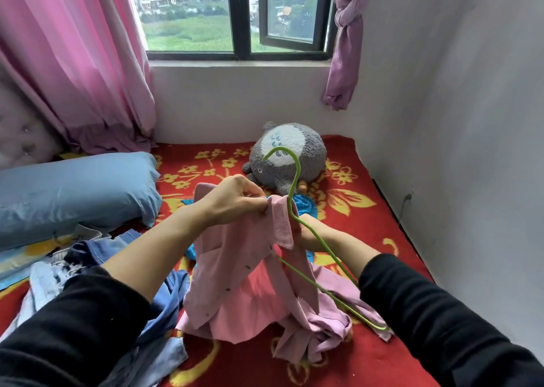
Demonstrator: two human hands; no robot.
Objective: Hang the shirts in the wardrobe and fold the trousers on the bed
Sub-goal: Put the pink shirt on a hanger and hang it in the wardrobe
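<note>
- Left hand [235, 200] pinched the pink buttoned fabric shirt's [235, 268] collar, the hem trailing on the red flowered bed's [382, 224] middle.
- Right hand [305, 237] was behind the shirt, beside the thin green wire hanger [299, 167]; its grip was hidden.

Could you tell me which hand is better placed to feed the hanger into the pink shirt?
Right: the right hand holds the hanger; the left hand pinches the collar of the pink shirt.

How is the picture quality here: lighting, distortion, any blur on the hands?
Head view: soft daylight from the window, no glare or hard shadows; wide-angle distortion stretches the black sleeves at the corners; left hand, pink shirt and green hanger look sharp, without motion blur.
</note>
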